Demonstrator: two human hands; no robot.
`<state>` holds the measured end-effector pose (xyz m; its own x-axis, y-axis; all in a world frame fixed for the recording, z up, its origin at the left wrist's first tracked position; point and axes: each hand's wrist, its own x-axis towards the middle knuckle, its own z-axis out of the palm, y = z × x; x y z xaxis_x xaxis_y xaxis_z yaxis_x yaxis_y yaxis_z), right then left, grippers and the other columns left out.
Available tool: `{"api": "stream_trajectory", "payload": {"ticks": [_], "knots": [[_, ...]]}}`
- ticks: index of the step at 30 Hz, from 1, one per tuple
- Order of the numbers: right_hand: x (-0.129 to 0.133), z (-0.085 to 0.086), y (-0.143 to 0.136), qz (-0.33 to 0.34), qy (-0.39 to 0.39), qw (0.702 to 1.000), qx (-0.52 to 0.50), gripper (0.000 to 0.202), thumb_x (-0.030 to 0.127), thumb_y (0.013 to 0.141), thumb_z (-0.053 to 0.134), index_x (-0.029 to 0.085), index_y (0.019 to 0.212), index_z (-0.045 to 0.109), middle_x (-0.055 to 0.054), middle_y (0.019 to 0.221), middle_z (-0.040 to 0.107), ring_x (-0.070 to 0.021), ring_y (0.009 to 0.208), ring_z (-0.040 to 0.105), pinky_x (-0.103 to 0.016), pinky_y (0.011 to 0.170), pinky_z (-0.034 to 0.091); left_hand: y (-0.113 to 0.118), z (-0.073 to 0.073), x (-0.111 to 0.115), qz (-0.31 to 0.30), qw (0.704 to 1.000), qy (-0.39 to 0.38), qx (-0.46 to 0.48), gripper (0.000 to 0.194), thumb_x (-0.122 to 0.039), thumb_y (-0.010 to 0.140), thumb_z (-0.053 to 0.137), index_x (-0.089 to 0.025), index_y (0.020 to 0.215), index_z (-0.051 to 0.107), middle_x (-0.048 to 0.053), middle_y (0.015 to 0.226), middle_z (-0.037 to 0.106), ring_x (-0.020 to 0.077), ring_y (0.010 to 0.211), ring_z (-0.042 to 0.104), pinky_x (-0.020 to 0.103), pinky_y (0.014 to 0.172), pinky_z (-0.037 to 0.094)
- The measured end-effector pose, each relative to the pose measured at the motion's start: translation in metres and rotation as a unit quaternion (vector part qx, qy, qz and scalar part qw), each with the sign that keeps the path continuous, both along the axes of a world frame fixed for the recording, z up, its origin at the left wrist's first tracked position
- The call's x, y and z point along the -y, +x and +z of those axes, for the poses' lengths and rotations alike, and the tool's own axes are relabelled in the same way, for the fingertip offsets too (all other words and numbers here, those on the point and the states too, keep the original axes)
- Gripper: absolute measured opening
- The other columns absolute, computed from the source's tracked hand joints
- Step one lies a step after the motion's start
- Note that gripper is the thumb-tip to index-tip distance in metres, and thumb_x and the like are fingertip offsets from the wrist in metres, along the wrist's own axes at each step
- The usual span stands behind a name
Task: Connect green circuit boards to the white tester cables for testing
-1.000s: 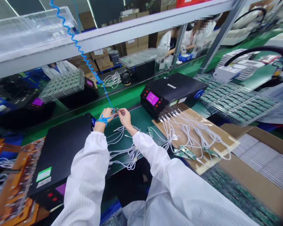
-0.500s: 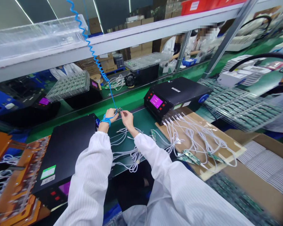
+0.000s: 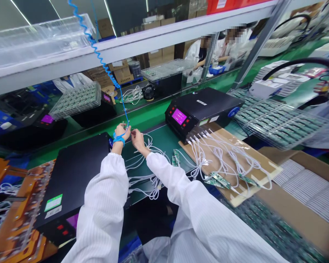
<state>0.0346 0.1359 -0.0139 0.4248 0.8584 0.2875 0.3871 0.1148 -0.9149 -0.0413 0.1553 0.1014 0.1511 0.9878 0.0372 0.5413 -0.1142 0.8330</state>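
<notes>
My left hand, with a blue wrist strap and its coiled cord, is closed around a small circuit board, mostly hidden by the fingers. Just to its right, my right hand is closed in a pinch, a little apart from the left. What sits between its fingertips is too small to make out. White cables lie bundled on the green mat below the hands. Another green circuit board rests right of them, at a cable's end.
A black test box with a lit purple screen stands to the right, white cables plugged into its front. Another black box is close on the left, beside an orange fixture. Trays of boards and a cardboard box lie right.
Both hands have shifted slightly left and drawn apart. The board, formerly between both hands' fingertips, is now in the left hand alone. The whole view has shifted a little.
</notes>
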Motion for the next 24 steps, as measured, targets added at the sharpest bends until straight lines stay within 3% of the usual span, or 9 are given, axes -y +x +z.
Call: {"api": "stream_trajectory", "payload": {"ticks": [4,8,12,15,18,20,22,24], "knots": [[-0.002,-0.010,0.002,0.094,-0.032,0.993,0.060,0.014,0.008,0.085,0.069,0.017,0.095,0.072,-0.006,0.086,0.076,-0.0199,0.080,0.069,-0.032,0.081,0.056,0.007,0.000,-0.007,0.014,0.982,-0.129,0.136,0.018,-0.027,0.099,0.065,-0.015,0.087,0.059,-0.001,0.078,0.059,0.0117,0.067,0.058,0.026,0.064,0.051],[0.013,-0.015,0.025,0.193,-0.048,0.969,0.147,0.013,0.006,0.080,0.077,0.018,0.086,0.076,-0.003,0.077,0.075,-0.0173,0.073,0.068,-0.027,0.076,0.055,0.009,0.005,-0.011,0.004,0.942,-0.224,0.251,0.021,-0.030,0.102,0.064,-0.013,0.090,0.061,-0.003,0.077,0.058,0.0078,0.059,0.052,0.020,0.053,0.046],[0.037,-0.014,0.048,0.249,-0.059,0.933,0.251,0.015,0.009,0.075,0.086,0.018,0.084,0.080,-0.007,0.083,0.076,-0.0232,0.084,0.070,-0.031,0.081,0.053,0.010,0.010,-0.010,0.005,0.903,-0.282,0.325,0.016,-0.023,0.103,0.060,-0.012,0.091,0.061,0.000,0.080,0.061,0.0095,0.065,0.060,0.020,0.057,0.052],[0.054,-0.010,0.048,0.270,-0.054,0.907,0.319,0.013,0.007,0.077,0.085,0.018,0.083,0.080,-0.011,0.091,0.076,-0.0269,0.097,0.069,-0.035,0.090,0.052,0.011,0.011,-0.009,0.015,0.885,-0.302,0.355,0.007,-0.013,0.100,0.059,-0.012,0.093,0.062,0.001,0.080,0.063,0.0119,0.070,0.065,0.025,0.066,0.060],[0.066,-0.006,0.039,0.274,-0.034,0.886,0.372,0.009,0.011,0.091,0.073,0.016,0.093,0.079,-0.014,0.107,0.074,-0.0269,0.108,0.065,-0.038,0.098,0.048,0.010,0.010,-0.007,0.030,0.880,-0.311,0.359,0.009,-0.006,0.096,0.059,-0.014,0.094,0.062,0.001,0.074,0.063,0.0141,0.070,0.066,0.033,0.072,0.066],[0.071,-0.005,0.031,0.283,-0.013,0.857,0.431,0.014,0.015,0.099,0.064,0.016,0.101,0.078,-0.015,0.112,0.073,-0.0271,0.113,0.062,-0.040,0.101,0.046,0.009,0.010,-0.006,0.034,0.880,-0.314,0.355,0.012,-0.004,0.095,0.059,-0.015,0.092,0.062,0.000,0.070,0.062,0.0136,0.067,0.066,0.035,0.074,0.067],[0.073,-0.005,0.024,0.304,0.001,0.821,0.484,0.017,0.015,0.101,0.060,0.015,0.102,0.077,-0.014,0.109,0.073,-0.0274,0.118,0.060,-0.040,0.102,0.045,0.008,0.011,-0.004,0.031,0.880,-0.319,0.350,0.014,-0.004,0.096,0.060,-0.016,0.089,0.060,0.000,0.069,0.063,0.0127,0.066,0.067,0.033,0.073,0.067],[0.074,-0.005,0.019,0.321,0.001,0.803,0.501,0.017,0.011,0.098,0.061,0.016,0.097,0.077,-0.012,0.103,0.075,-0.0271,0.119,0.059,-0.039,0.102,0.045,0.007,0.011,-0.002,0.022,0.881,-0.327,0.342,0.014,-0.004,0.094,0.064,-0.016,0.086,0.060,0.000,0.071,0.066,0.0129,0.066,0.068,0.032,0.071,0.067]]}}
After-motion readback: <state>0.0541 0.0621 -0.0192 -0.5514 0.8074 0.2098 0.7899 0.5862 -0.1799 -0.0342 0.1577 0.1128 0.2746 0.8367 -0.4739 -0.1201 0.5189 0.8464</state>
